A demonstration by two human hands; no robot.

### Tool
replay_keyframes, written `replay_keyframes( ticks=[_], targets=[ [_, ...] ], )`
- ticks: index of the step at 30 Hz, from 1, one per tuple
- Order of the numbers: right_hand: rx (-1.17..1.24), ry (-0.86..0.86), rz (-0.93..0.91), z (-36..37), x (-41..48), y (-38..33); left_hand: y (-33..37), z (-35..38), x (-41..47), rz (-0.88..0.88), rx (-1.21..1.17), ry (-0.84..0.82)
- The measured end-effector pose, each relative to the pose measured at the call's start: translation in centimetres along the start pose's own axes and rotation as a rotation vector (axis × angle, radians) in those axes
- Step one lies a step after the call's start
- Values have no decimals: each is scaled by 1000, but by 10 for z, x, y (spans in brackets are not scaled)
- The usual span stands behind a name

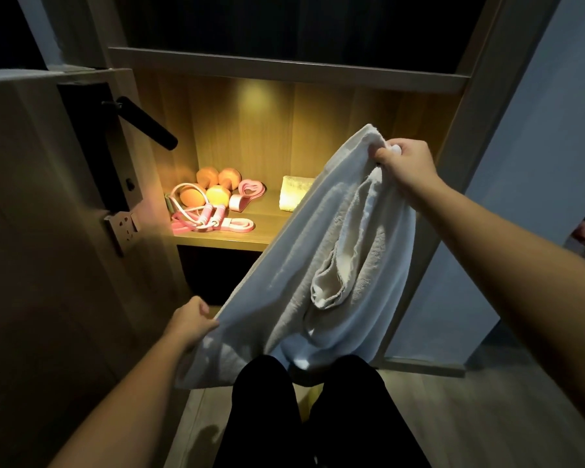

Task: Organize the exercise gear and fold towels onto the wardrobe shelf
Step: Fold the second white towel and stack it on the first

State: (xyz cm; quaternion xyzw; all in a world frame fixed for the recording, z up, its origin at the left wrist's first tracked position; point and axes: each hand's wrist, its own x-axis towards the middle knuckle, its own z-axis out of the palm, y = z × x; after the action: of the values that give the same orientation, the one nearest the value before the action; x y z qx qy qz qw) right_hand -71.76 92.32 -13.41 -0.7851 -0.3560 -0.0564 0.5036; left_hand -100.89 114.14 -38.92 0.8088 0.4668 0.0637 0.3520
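Observation:
A large white towel (304,251) hangs stretched on a slant in front of the lit wardrobe shelf (217,236). My right hand (407,162) grips its upper corner, high and to the right. Low on the left, my left hand (191,320) pinches the towel's lower edge. On the shelf lie orange dumbbells (217,184), a pink skipping rope (205,214) and pink resistance bands (247,194). A folded white towel (294,195) sits to their right, partly hidden behind the hanging towel.
An open door with a black lever handle (142,121) stands close on the left. The wardrobe's frame (453,184) rises at the right, with a pale wall beyond. Wood floor (487,417) lies below, and my dark-trousered legs (304,417) are at the bottom centre.

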Motion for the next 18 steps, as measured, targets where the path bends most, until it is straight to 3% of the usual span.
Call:
replay_keyframes(
  ticks=[12,18],
  targets=[
    [47,-313,-159,18,-39,-18,195,-44,-43,731,-399,126],
    [88,-363,-160,11,-48,-9,246,-46,-58,863,-441,154]
  ],
)
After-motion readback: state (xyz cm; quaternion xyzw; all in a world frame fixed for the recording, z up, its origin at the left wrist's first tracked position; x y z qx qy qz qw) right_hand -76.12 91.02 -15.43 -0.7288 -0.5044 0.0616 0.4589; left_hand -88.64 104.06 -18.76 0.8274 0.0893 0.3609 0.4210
